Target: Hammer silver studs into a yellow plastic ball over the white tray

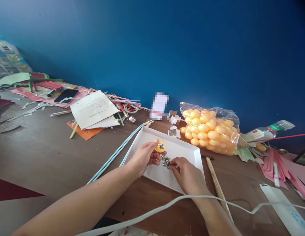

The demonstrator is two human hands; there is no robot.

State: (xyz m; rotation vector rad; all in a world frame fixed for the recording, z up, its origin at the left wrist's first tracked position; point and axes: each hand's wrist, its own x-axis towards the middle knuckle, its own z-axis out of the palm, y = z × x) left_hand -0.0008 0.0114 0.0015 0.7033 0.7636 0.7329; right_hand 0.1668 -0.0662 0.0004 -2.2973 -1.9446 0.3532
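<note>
Orange shell, pinched in my left hand, is partly filled; my right hand pinches beads from the tray; many remain.

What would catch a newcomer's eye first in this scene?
The clear bag of orange balls stands out against the blue wall, right of centre. To its lower left, over a white tray, the left hand holds an orange shell while the right hand touches a pile of small silver balls.

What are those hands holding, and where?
The left hand pinches an orange shell by its edge; the right hand touches small metal balls in the white tray.
</note>
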